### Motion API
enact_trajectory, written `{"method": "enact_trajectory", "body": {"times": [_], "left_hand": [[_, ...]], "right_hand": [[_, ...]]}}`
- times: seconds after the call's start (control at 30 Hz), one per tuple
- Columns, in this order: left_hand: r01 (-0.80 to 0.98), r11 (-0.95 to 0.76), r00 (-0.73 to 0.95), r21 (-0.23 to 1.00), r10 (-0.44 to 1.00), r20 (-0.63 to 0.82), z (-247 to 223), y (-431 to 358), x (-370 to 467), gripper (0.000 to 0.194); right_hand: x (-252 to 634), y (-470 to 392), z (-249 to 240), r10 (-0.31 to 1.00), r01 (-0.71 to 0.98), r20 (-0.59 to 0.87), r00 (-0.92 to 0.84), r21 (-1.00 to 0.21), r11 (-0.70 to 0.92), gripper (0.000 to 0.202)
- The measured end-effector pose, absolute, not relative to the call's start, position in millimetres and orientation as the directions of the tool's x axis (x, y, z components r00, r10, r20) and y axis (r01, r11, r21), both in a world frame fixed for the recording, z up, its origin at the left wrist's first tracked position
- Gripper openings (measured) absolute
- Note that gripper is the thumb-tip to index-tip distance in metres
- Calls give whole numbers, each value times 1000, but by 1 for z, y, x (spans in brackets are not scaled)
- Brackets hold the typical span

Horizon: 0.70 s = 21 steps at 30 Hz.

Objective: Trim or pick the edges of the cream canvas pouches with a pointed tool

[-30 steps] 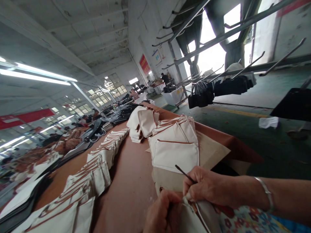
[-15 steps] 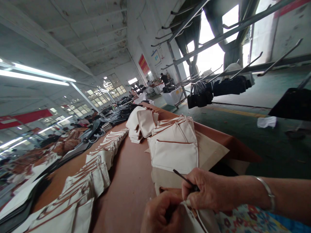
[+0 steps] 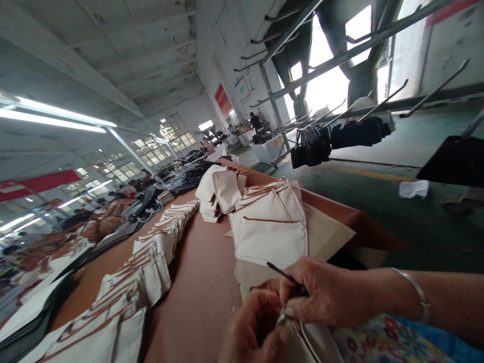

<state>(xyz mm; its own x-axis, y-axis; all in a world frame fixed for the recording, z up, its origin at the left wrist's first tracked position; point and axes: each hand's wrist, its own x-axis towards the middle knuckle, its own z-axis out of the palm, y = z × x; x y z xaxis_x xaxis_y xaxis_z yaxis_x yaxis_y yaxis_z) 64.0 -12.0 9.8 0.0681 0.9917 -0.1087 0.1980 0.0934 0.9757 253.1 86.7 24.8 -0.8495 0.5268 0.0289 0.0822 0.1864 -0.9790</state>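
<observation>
Right hand [image 3: 321,291]: gripped tool [image 3: 279,270], pouch [image 3: 320,340].
Left hand [image 3: 247,325]: pinched pouch.
Pouch: looked unfinished.
Far pile [image 3: 270,239], left row [image 3: 159,267]: progress was unclear.

Table [image 3: 204,287] has a smooth brown covering; surface looks slightly scuffed. Cream pouch pile [image 3: 270,239] lies on it, brown edging, pouches overlapping, front one flat. Beige sheet [image 3: 328,234] under that pile, sticking out to its right and on its near side. Just behind the pile, toward its left: stack of cream rounded pieces [image 3: 227,191]. Well left of the pile: long overlapping row of cream pouches [image 3: 132,287], brown edges, running away in depth. Farther behind the pile, to the left: dark goods with pale straps [image 3: 185,176], heaped, details too small.
</observation>
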Motion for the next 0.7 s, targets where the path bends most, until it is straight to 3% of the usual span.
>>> {"method": "enact_trajectory", "body": {"times": [0.07, 0.2, 0.27, 0.33, 0.43, 0.57, 0.7], "left_hand": [[151, 193, 122, 969, 970, -212, 16, -8, 63, 63], [338, 292, 79, 895, 938, -337, 28, -4, 61, 56], [340, 301, 47, 891, 941, -335, 28, -3, 62, 55], [341, 275, 22, 899, 954, -300, 25, -3, 63, 56], [328, 227, 18, 917, 969, -247, 17, -5, 67, 56], [157, 231, 53, 960, 969, -242, 13, -10, 68, 54], [-35, 405, 55, 914, 914, -403, 14, -13, 66, 49]], "right_hand": [[252, 88, 26, 520, 46, 69, -851, -978, 205, 12], [251, 86, 27, 519, -18, 163, -839, -962, 272, 8], [253, 85, 28, 499, -62, 281, -819, -909, 411, 6], [256, 85, 27, 400, -126, 470, -787, -757, 641, 8], [261, 87, 22, 140, -186, 680, -720, -383, 905, 22], [266, 93, 12, -125, -178, 716, -686, 2, 984, 24], [267, 98, 1, -319, -222, 764, -560, 232, 947, 24]]}}
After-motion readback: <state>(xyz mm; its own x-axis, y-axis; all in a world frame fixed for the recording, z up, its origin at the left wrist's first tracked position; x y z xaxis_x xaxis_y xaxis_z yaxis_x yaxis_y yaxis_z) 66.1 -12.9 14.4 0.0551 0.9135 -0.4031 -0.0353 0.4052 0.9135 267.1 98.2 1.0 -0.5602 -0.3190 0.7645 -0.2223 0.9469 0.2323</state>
